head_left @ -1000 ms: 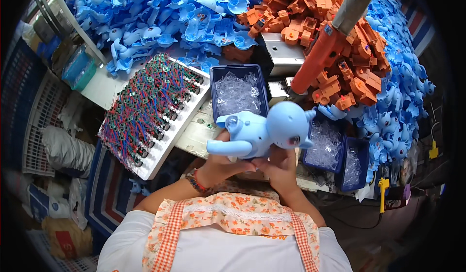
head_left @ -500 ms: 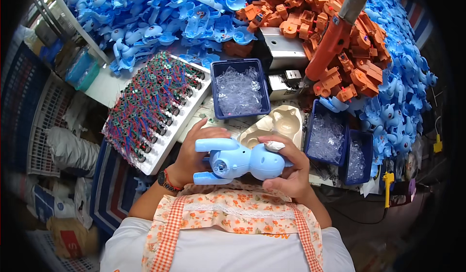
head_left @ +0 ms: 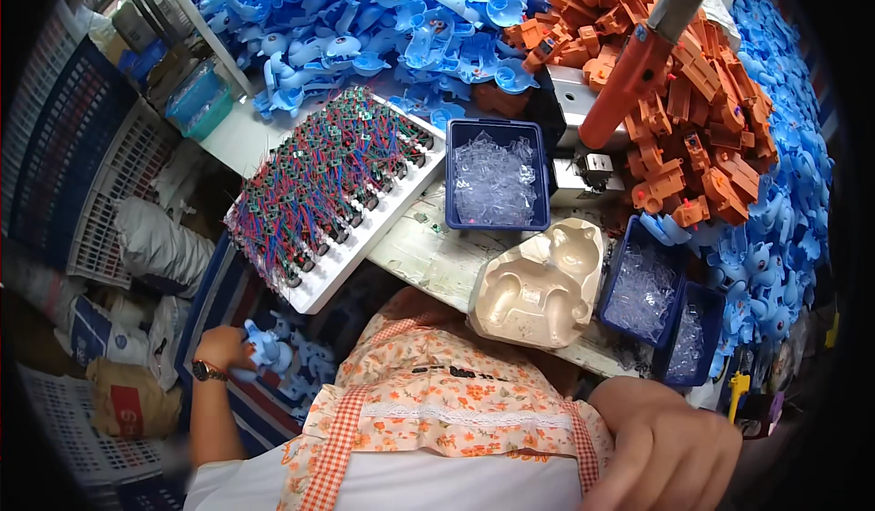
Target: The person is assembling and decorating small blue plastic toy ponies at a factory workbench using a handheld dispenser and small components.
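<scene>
My left hand (head_left: 228, 349) reaches down at the left, a watch on its wrist. Its blurred fingers are against a light-blue toy animal (head_left: 269, 351); whether they grip it cannot be told. More blue toys (head_left: 305, 365) lie below, beside the striped cloth. My right hand (head_left: 674, 447) is large and close at the lower right, back of the hand showing. Its fingers are curled together and run past the lower edge, so anything inside them is hidden. A beige moulded fixture (head_left: 538, 288) with an animal-shaped hollow sits on the table, with no toy in it.
A white foam tray (head_left: 351, 251) bears rows of wired parts. Blue bins (head_left: 498, 224) of clear plastic pieces stand around the fixture. Orange housings (head_left: 702, 146) and blue toy shells (head_left: 365, 28) are heaped behind. An orange-wrapped pole (head_left: 629, 82) rises at the right.
Both hands held the blue toy animal before me. Now they are apart: my left hand has moved down left beside a toy, my right to the lower right. The view has shifted.
</scene>
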A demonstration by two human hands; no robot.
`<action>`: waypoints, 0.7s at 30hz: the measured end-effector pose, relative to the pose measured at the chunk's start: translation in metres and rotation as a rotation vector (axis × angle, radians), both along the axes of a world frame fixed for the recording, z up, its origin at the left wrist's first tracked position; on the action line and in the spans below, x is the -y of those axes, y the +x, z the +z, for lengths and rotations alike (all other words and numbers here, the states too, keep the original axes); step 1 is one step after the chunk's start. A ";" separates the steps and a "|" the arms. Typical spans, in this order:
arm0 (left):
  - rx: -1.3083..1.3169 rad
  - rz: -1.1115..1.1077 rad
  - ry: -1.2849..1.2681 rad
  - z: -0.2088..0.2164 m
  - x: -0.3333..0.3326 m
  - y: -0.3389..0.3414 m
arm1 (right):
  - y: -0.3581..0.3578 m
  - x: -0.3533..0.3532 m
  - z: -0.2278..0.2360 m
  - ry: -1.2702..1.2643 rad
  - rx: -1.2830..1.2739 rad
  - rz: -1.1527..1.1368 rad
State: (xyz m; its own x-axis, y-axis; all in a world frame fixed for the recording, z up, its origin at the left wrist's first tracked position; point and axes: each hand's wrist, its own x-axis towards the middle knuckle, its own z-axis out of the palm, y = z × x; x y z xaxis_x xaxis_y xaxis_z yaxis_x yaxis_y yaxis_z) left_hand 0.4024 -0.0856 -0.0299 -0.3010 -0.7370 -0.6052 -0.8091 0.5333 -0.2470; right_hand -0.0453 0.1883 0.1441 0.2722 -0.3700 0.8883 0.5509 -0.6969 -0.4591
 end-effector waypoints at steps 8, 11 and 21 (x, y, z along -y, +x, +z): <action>-1.026 -0.475 -0.303 0.135 0.049 -0.238 | 0.005 -0.005 0.014 0.038 0.084 -0.083; -1.166 -0.508 -0.283 0.118 0.088 -0.355 | 0.007 -0.005 0.018 0.049 0.082 -0.126; -0.884 -0.151 -0.533 0.083 0.151 -0.500 | -0.013 -0.018 0.021 -0.016 -0.071 -0.291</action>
State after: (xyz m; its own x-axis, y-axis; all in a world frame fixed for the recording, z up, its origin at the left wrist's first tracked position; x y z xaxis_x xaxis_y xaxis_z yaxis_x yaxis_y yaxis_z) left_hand -0.0974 -0.2367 0.0531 -0.5895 -0.7620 0.2681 -0.7502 0.6395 0.1682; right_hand -0.0584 0.2065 0.1653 0.2189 -0.4278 0.8770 0.2941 -0.8281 -0.4773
